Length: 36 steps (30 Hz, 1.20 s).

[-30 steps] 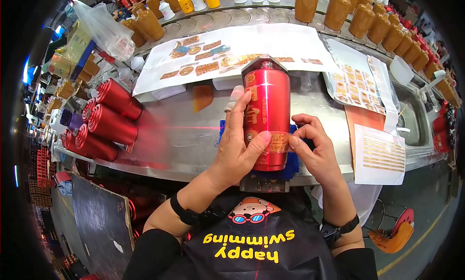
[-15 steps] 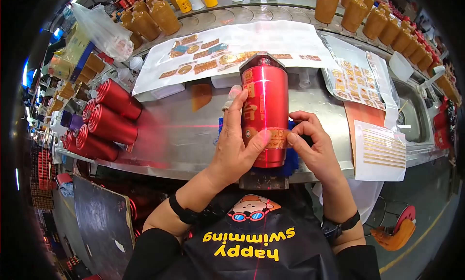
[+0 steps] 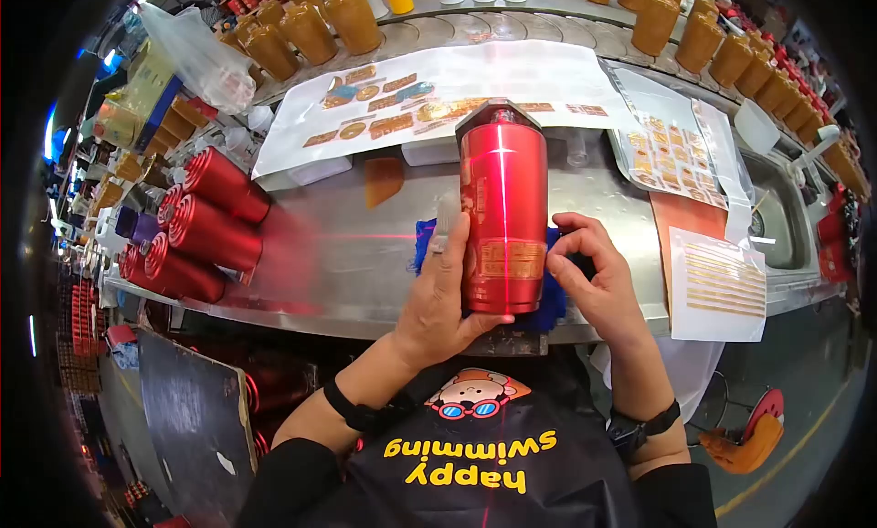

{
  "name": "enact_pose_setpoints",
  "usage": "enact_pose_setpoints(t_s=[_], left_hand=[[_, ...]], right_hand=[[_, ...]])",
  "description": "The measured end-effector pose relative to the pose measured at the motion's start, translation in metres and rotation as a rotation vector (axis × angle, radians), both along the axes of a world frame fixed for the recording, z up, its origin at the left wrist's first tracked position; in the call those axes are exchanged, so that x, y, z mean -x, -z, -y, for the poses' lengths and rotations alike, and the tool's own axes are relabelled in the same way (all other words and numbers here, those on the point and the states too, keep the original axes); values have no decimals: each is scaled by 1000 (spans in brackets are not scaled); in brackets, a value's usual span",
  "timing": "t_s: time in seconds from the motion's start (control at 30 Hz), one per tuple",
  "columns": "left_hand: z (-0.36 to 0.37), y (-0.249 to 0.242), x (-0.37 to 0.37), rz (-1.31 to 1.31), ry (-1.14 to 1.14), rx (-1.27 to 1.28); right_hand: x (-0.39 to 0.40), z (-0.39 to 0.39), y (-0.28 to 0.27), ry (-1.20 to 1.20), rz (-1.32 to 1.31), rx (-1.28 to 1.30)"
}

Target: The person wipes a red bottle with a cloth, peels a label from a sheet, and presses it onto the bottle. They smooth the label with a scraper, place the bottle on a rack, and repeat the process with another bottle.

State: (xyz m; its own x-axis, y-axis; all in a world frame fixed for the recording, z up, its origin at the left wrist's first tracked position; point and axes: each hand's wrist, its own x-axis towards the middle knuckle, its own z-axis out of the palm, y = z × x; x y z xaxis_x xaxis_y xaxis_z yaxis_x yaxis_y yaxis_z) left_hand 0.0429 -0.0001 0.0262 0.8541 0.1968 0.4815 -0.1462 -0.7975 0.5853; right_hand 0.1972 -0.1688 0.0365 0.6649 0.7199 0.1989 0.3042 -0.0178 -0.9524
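A shiny red bottle [image 3: 521, 190] with a dark faceted top lies tilted away from me over a blue cloth [image 3: 426, 245]. My left hand [image 3: 434, 295] grips its left side, with the thumb under the base and a pale covering on one finger. Around the lower part of the bottle runs a gold label [image 3: 513, 259], and gold lettering shows at the left edge. My right hand [image 3: 594, 277] is beside the label's right end, thumb and forefinger bent close together; whatever is between them cannot be made out.
Several red bottles [image 3: 215, 231] lie stacked on the left of the metal table [image 3: 347, 286]. Behind are a white sheet with gold stickers [image 3: 292, 117] and a row of brown bottles [image 3: 306, 35]. A strip sheet [image 3: 717, 286] and a sink [image 3: 781, 227] are at right.
The red bottle has turned, so its large gold lettering has moved toward the left edge. My left thumb has left the label and gone down to the base. My right hand stays near the label.
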Motion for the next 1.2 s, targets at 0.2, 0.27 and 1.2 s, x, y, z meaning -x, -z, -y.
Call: enact_pose_setpoints(t_s=[0.2, 0.27, 1.2], left_hand=[[-4, 0, 3, 65, -35, -155], [-1, -9, 0, 52, 3, -144], [0, -20, -1, 8, 43, -31]], right_hand=[[-2, 2, 4, 204, -103, -287], [5, 3, -7, 171, -244, -290], [8, 20, -6, 1, -448, -213]])
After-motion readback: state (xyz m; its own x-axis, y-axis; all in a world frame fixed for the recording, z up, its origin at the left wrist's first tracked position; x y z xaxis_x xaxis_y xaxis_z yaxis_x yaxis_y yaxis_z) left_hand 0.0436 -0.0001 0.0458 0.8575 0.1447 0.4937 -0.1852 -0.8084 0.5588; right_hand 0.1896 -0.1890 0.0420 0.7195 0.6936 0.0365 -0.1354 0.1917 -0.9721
